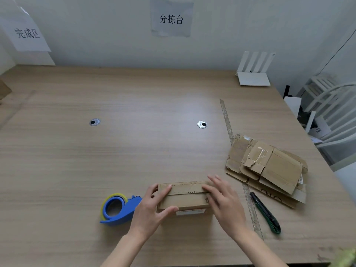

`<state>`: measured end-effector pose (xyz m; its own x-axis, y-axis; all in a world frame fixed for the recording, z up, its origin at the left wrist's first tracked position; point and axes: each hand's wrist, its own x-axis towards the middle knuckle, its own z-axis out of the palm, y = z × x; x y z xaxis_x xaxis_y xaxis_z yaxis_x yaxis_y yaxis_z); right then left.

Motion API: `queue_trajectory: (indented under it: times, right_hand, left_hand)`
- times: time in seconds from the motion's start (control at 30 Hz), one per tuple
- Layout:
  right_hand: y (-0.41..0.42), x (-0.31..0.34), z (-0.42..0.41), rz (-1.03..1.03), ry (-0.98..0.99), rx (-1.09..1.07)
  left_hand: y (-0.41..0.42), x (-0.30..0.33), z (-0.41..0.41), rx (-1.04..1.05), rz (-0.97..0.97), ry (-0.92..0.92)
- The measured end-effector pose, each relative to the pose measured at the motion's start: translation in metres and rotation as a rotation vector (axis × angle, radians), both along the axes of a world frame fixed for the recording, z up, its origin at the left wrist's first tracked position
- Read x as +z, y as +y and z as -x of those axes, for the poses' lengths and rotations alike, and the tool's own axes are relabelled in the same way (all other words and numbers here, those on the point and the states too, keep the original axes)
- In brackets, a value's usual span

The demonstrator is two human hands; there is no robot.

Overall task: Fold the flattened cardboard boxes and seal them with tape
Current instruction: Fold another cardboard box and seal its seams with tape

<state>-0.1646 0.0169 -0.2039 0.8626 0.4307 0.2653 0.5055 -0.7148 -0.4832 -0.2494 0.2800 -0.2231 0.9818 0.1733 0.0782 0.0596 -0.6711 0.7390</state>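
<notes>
Cardboard was the business at hand, and the folded box (184, 195) sat near the front edge of the wooden table (134, 151), between your two hands. Far left, a paper sign (27, 33) hung on the wall above the table's corner. Moving right, the blue tape dispenser (119, 210) with its yellow-rimmed roll lay on the tabletop, just beside your left hand (150, 211). That hand gripped the box's left end, thumb curled over the near face and fingers wrapped onto the top. Your right hand (224, 201) lay with fairly straight, spread fingers pressing on the box's right end and top flap. A second sign (171, 19) hung on the wall behind, straight ahead. Right of your right hand, a green utility knife (266, 213) lay on the table beside a long strip of tape (229, 128) stuck to the surface. Further right, you had a pile of flattened boxes (269, 168), and a white router (253, 74) stood at the far corner.
</notes>
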Motion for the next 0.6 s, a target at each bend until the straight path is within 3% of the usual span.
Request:
queue_trajectory:
  times: [0.07, 0.33, 0.47, 0.6]
  right_hand:
    - [0.008, -0.002, 0.001, 0.055, -0.092, 0.098]
    - [0.017, -0.008, 0.011, -0.028, -0.055, 0.09]
    - [0.017, -0.004, 0.01, -0.023, -0.037, 0.067]
    - [0.023, -0.001, 0.014, 0.026, -0.099, 0.058]
  left_hand:
    - [-0.001, -0.001, 0.002, 0.003, -0.031, -0.013]
    - [0.021, 0.004, 0.016, 0.042, -0.025, -0.018]
    - [0.052, -0.013, 0.049, 0.254, -0.265, 0.033]
    - [0.073, -0.032, 0.069, 0.267, -0.457, 0.151]
